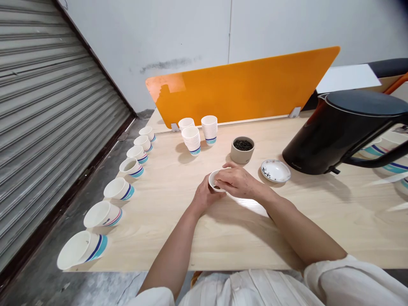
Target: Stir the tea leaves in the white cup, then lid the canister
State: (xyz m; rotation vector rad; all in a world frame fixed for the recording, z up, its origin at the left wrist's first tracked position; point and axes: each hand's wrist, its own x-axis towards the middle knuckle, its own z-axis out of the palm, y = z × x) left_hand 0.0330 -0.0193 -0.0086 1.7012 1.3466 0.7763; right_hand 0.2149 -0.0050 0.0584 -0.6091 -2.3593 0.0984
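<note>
A white paper cup [213, 177] stands upright on the table in front of me. My left hand [205, 196] is wrapped around its left side and base. My right hand [235, 180] reaches over the rim from the right, fingertips pinched together inside the cup's mouth. Whatever those fingers may hold is hidden, though something dark shows inside the cup. Just beyond my hands sits a grey round pot [241, 156] filled with dark tea leaves [242, 145]. To the right of it lies a small white dish [276, 171] with a dark floral pattern.
Several paper cups [119, 189] line the table's left edge; one contains liquid. Stacked cups [191, 139] stand near the orange divider [242, 91] at the back. A large black kettle [321, 136] occupies the right, with more cups [393, 142] behind it.
</note>
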